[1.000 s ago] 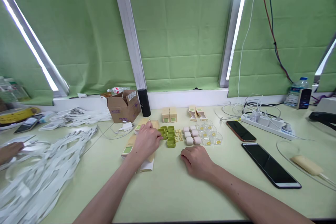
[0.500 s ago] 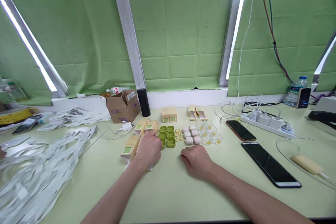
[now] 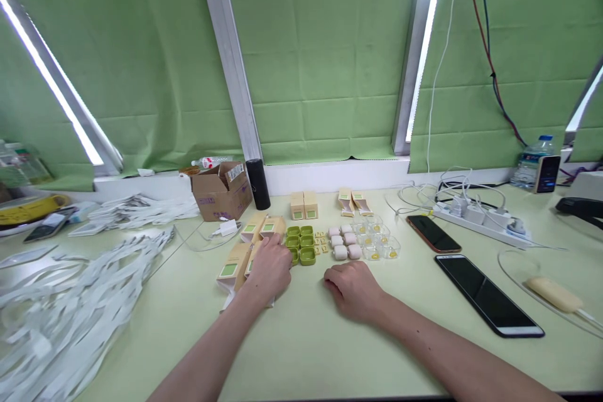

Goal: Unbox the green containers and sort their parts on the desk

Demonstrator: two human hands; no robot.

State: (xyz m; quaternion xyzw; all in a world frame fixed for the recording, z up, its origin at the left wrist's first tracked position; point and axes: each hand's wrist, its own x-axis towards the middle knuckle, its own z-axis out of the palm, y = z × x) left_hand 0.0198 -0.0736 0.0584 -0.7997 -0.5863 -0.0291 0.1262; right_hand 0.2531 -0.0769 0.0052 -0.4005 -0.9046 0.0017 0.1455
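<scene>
My left hand lies over one of several small tan paper boxes with green labels, its fingers bent down around it; the fingertips are partly hidden. Just right of that hand, small green square trays stand in two columns. Small yellow pieces lie beside them in rows, followed by pale pink rounded pieces and clear cups with yellow centres. My right hand rests on the table below the pink pieces, fingers curled in a loose fist, with nothing visible in it.
Two tan boxes and two flatter ones stand farther back. An open carton and a black cylinder are behind my left hand. White strips spread leftward. Phones and a power strip lie right.
Both my hands hold nearly the same place and pose. Another person's fingers at the far left edge have gone out of view. The laid-out pieces have not moved.
</scene>
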